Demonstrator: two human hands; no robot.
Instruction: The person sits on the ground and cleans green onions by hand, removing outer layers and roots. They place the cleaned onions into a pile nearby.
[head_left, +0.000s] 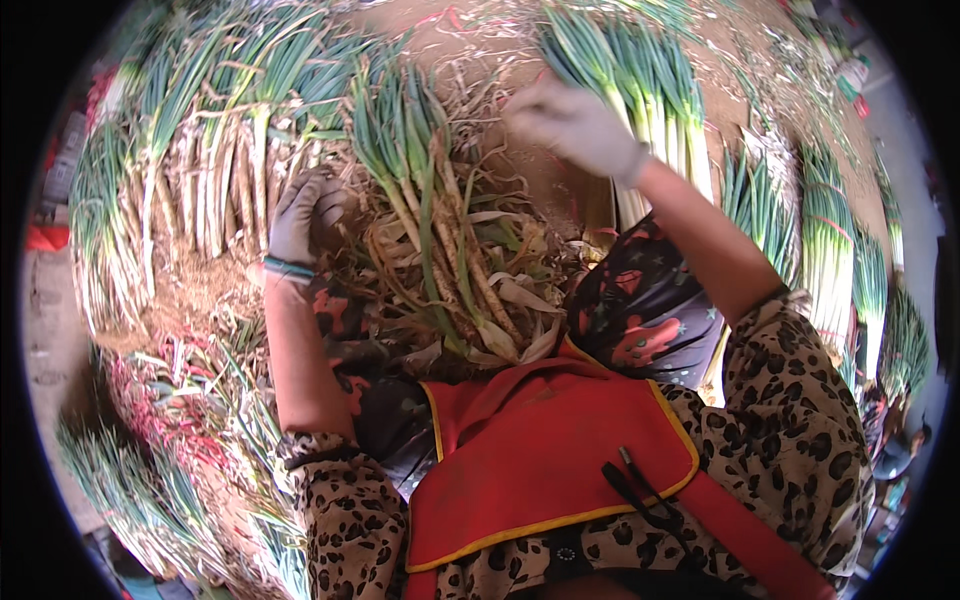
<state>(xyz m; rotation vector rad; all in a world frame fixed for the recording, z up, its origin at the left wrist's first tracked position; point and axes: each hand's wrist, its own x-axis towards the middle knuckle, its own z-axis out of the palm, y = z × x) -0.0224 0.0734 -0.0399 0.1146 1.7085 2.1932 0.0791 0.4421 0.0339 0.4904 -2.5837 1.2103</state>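
Note:
My left hand (306, 214), in a pale work glove, is at the left edge of a heap of dry leaves; its fingers are curled and partly hidden, so I cannot tell what it holds. My right hand (574, 127), also gloved and blurred, is raised over bare soil beside peeled green onions (660, 105) with clean white stalks; its fingers are bent, and their hold is unclear. Between my hands, several unpeeled green onions (442, 225) with brown, soil-covered stalks lie across my lap on the dry leaves (525, 262).
A long row of unpeeled green onions (225, 172) lies on the soil at left. Tied bundles (827, 247) stretch along the right. Pink ties (187, 427) are scattered among leaves at lower left. A person (900, 454) is at the far right edge.

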